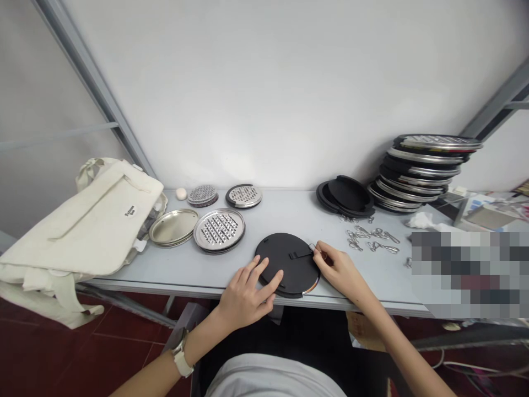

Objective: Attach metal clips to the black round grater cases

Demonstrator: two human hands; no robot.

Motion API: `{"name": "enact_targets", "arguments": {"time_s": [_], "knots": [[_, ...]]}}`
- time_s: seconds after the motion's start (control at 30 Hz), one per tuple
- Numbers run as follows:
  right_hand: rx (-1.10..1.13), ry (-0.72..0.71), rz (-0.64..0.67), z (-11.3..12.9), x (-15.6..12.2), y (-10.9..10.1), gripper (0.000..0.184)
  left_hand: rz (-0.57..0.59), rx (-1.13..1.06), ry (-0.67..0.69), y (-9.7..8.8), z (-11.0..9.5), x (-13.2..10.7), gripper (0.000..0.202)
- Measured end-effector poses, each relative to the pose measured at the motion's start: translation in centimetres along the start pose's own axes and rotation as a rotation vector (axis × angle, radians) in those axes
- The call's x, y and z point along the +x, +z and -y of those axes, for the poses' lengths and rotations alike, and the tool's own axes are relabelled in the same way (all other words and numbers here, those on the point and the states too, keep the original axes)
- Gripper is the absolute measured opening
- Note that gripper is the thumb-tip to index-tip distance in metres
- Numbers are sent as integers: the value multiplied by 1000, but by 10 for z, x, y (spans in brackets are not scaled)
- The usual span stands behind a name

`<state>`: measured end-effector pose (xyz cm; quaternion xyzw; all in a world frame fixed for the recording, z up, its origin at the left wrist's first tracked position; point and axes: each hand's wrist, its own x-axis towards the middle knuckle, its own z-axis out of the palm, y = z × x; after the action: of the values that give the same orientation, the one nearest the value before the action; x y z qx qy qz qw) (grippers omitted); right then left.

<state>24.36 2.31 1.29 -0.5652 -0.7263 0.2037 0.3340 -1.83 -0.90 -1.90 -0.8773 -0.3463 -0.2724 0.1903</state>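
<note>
A round black plastic disc (285, 263) lies flat near the table's front edge, with a small slot at its centre and an orange-tinted strip at the lower right rim. My left hand (252, 289) rests on its lower left part, fingers spread. At the right rim my right hand (334, 267) pinches a small wire clip (312, 247), whose loop shows by the fingertips; the rest is hidden. To the right lie several loose wire clips (363, 236). Left of the disc sits a round metal grater plate (219, 229) on another disc.
Plain metal discs (174, 226), two smaller round graters (244, 195) and a white egg-shaped object (181, 193) stand at left. Beside them is a cream bag (91, 220). Black discs (345, 196) and a tall leaning stack of rimmed discs (417, 173) stand at the back right.
</note>
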Motion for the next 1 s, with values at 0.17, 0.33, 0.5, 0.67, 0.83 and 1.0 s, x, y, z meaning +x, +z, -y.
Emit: {"name": "enact_targets", "arguments": {"time_s": [0.17,0.33,0.5,0.67,0.83,1.0], "knots": [[-1,-7,-8,1,1,1,23,-6,-2,5,-2,0,1,51],[-26,-35,-34,2,2,1,26,9,-4,2,-2,0,1,53],[-41,-24,-27,1,2,1,29,14,-3,8,-2,0,1,52],[-56,-15,-26,1,3,1,30,-3,9,8,-3,0,2,46],[-75,-12,-37,0,2,3,29,-24,34,19,-2,0,2,42],[-81,-21,-47,0,2,3,29,-10,47,14,-2,0,1,42]]}}
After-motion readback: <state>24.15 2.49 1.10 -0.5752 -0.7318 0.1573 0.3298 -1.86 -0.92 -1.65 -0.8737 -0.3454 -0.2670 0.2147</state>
